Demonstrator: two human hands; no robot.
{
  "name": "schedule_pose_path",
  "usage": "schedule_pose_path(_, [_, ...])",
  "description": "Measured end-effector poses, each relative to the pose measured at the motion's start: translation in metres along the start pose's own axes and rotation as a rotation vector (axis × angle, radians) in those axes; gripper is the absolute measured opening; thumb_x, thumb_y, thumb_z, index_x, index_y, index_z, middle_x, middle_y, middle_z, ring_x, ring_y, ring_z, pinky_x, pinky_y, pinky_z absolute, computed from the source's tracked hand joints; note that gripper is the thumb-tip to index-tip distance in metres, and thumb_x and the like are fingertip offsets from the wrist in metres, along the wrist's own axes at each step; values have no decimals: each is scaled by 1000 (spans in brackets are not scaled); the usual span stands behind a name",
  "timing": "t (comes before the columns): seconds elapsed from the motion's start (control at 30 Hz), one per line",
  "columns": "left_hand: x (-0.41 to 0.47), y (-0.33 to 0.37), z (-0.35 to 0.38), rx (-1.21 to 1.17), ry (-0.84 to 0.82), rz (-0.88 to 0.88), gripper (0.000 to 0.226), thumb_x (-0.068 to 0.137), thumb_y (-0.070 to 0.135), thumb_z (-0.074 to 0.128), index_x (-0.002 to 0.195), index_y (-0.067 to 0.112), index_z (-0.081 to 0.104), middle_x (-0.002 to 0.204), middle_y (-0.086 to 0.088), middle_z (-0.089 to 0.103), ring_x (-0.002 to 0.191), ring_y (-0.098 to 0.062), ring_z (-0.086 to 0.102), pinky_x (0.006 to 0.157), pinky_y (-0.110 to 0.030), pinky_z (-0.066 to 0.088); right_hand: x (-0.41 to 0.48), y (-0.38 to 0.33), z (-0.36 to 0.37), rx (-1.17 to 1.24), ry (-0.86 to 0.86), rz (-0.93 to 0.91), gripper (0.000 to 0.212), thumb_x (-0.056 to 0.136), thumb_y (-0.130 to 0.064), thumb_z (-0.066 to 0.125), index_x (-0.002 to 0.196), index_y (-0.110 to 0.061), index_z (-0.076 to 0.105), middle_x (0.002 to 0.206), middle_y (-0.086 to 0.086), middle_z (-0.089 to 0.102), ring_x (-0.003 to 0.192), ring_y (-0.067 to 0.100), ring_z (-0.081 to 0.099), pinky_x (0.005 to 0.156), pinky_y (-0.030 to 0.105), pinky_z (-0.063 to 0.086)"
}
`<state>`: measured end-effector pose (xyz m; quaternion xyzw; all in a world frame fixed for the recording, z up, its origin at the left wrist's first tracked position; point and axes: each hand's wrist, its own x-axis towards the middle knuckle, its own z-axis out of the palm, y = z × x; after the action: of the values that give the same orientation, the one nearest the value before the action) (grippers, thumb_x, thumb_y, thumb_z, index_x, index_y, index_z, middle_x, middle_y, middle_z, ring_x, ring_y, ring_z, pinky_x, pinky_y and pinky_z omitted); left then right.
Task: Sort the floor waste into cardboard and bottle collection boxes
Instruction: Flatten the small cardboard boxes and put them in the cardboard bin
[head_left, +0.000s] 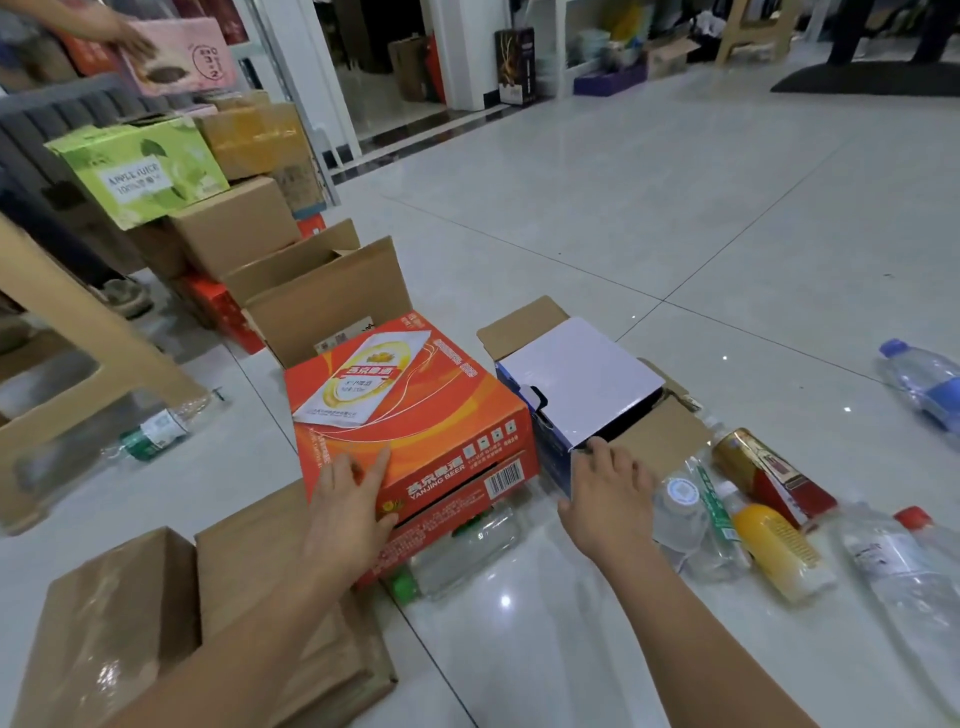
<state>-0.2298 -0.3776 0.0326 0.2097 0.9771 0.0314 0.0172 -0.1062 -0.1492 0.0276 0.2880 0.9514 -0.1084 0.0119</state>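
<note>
Head camera: we see the orange beer carton (415, 415) on the tiled floor before an open brown box (332, 296), with the white-topped box (576, 384) just beside it. Our left hand (348, 499) presses the carton flat-fingered, our right hand (608, 499) (fingers spread, gripping nothing) touches the white-topped box's edge, near a yellow bottle (776, 551).

We read "YANJING BEER" in white on the front of the orange carton (415, 431), under large Chinese characters and beside a barcode | "APPLE JUICE" and "100%" on the white label of the green carton (140, 166) | print on the pink box (182, 57) and bottle labels too blurred for us to read
</note>
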Motion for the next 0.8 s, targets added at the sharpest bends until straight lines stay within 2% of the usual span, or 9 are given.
schedule_pose_path(0.1, [-38,-21,9,-179,151,-108,64,93,39,54,149,20,29,148,-10,27,138,-29,28,114,-46,31,-2,0,2,-4,-22,-36,48,88,-32,51,134,-18,44,151,3,24,146,23,11,120,47,-3])
schedule_pose_path(0.17, [-67,-36,20,-162,131,-281,64,97,40,46,150,15,23,154,-15,24,143,-34,21,117,-47,19,-5,1,3,-12,-56,-58,53,89,-27,49,139,-17,38,157,6,14,149,23,1,122,44,-2])
schedule_pose_path(0.27, [-95,-44,41,-198,-23,-528,72,99,51,25,154,11,1,162,-12,1,149,-28,-2,120,-43,2,-9,2,2,-45,-123,-83,57,90,-25,48,145,-19,32,161,4,3,150,23,-4,122,40,6])
schedule_pose_path(0.43, [-103,-39,39,-216,-237,-420,93,88,70,31,151,21,-17,157,-16,-25,146,-30,-23,118,-46,-8,-15,-1,-1,-74,-108,-96,49,86,-24,46,135,-20,43,149,2,30,144,23,16,118,40,17])
schedule_pose_path(0.57, [-129,-54,38,-62,-380,-179,131,43,99,26,137,35,-39,142,-13,-47,136,-29,-37,117,-46,-10,-18,0,-5,-71,-143,-121,40,86,-25,47,125,-19,50,135,3,40,135,20,30,113,41,22])
schedule_pose_path(0.6, [-136,-58,37,21,-421,-114,129,47,98,36,126,41,-49,138,-10,-50,135,-30,-38,117,-45,-9,-18,2,-6,-81,-152,-132,37,85,-24,47,122,-19,51,130,3,41,131,21,34,111,40,24])
schedule_pose_path(0.67, [-145,-57,35,160,-456,-65,133,71,65,65,108,41,-62,138,-9,-50,139,-37,-33,118,-45,-7,-18,3,-6,-83,-153,-150,34,84,-23,47,118,-18,52,126,4,43,123,22,40,107,36,29])
schedule_pose_path(0.73, [-147,-44,31,195,-464,-89,124,82,39,63,121,35,-54,146,-17,-42,142,-41,-26,119,-47,-4,-20,2,-6,-71,-134,-161,33,84,-20,47,117,-18,53,125,4,45,121,23,42,104,33,30])
schedule_pose_path(0.8, [-145,-32,26,202,-483,-110,112,85,32,59,140,24,-38,151,-24,-34,142,-44,-23,120,-49,-1,-23,2,-8,-124,-151,-173,37,86,-21,46,122,-20,53,127,4,45,124,22,41,108,36,26])
